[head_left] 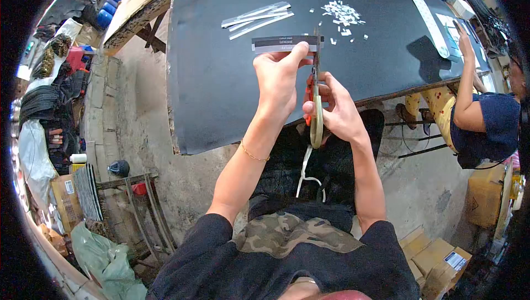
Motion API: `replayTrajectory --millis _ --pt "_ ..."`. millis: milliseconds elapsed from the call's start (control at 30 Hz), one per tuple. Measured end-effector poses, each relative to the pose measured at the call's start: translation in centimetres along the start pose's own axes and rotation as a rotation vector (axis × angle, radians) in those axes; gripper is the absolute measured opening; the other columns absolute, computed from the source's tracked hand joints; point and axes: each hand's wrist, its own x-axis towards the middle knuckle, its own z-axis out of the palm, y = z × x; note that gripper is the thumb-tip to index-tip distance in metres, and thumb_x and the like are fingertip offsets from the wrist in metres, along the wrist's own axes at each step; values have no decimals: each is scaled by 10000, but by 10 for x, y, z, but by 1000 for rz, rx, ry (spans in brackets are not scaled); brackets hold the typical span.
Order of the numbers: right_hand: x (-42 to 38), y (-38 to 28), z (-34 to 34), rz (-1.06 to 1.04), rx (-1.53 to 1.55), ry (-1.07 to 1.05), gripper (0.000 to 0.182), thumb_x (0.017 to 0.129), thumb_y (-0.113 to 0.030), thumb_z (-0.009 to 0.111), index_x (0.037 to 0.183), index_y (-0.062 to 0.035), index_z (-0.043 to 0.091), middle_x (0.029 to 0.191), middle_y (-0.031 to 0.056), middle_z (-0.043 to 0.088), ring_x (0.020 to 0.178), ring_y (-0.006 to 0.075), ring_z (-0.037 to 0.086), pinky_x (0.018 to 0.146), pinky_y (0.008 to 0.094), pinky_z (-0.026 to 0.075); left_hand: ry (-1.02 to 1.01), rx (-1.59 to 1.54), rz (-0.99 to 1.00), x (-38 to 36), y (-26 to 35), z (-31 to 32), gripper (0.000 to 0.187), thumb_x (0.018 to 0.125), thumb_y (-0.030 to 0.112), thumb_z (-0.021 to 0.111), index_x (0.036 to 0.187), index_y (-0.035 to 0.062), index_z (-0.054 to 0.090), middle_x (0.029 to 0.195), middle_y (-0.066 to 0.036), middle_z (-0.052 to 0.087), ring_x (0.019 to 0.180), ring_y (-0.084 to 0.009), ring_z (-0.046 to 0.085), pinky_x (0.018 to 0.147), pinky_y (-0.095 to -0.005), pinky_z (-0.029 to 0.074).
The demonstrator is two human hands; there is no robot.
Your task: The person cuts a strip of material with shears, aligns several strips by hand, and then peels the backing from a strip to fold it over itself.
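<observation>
Scissors (316, 93) in right hand (334, 107) mid-cut on label strip (284, 43) pinched by left hand (279, 79); snipped bits (343, 14) piled near tabletop (221, 96) far edge, uncut strips (256, 18) waiting.

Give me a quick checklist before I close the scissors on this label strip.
1. Left hand grips the label strip: ok.
2. Right hand holds the scissors: ok.
3. Blades meet the strip's right end: ok.
4. Left fingertips clear of the blades: cannot tell, the thumb sits close.
5. Strip held level over the black table: ok.
6. Co-worker's hand away from the cut: ok.
</observation>
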Motion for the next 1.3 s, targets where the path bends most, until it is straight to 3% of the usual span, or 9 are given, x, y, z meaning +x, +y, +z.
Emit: replayTrajectory --millis 500,800,900,967,1000,1033,1100,1133,1300 --pt "4 3 -3 76 24 1 499 756 -205 762 1122 9 499 830 101 645 762 143 619 685 302 503 11 -22 -14 7 -9 0 74 821 33 639 857 -32 641 834 -104 657 747 -172 638 698 -308 519" --pt "8 1 -6 158 86 -12 444 780 -139 733 1126 12 499 776 90 645 678 123 614 581 270 494 15 -20 -12 9 -9 -1 100 819 40 636 886 -34 636 855 -110 660 769 -191 648 711 -321 516" --pt "15 3 -14 161 122 141 501 771 -184 755 1141 11 479 741 81 640 637 104 586 553 265 482 41 -31 2 10 -6 -3 103 822 38 631 893 -36 642 862 -113 664 779 -206 657 706 -321 518" --pt "25 1 -21 215 -184 289 555 754 -263 774 1140 2 476 735 103 646 650 137 616 578 290 500 43 7 36 10 -4 -7 107 828 39 624 899 -38 650 859 -117 669 780 -217 662 700 -324 521" --pt "29 -9 -23 226 -457 287 562 727 -335 778 1095 2 518 761 150 663 696 246 669 649 357 527 47 7 40 9 -2 -7 107 828 39 624 899 -38 650 859 -117 669 780 -217 662 700 -324 521" --pt "35 -8 -23 221 -456 285 562 727 -335 778 1095 2 518 761 150 663 696 246 669 649 357 527 39 -2 55 8 -1 -8 104 827 35 625 894 -39 652 854 -119 670 775 -215 661 695 -322 521" --pt "48 0 -25 132 -875 184 542 703 -375 770 1052 -13 567 817 197 667 793 360 664 737 417 526 30 -14 77 6 1 -8 100 826 31 625 889 -40 655 850 -120 672 770 -212 660 689 -320 522" --pt "55 6 -21 138 -932 141 453 706 -341 747 1004 -31 603 859 217 660 839 390 642 768 439 519 32 -7 80 5 0 -9 98 824 25 625 891 -40 655 848 -118 673 766 -210 659 685 -316 522" --pt "77 8 -5 19 -1202 -134 268 780 -200 639 1002 -49 642 876 239 650 822 377 642 756 452 519 40 1 96 -1 7 -13 95 815 7 630 894 -40 656 847 -113 676 748 -200 657 673 -305 522"
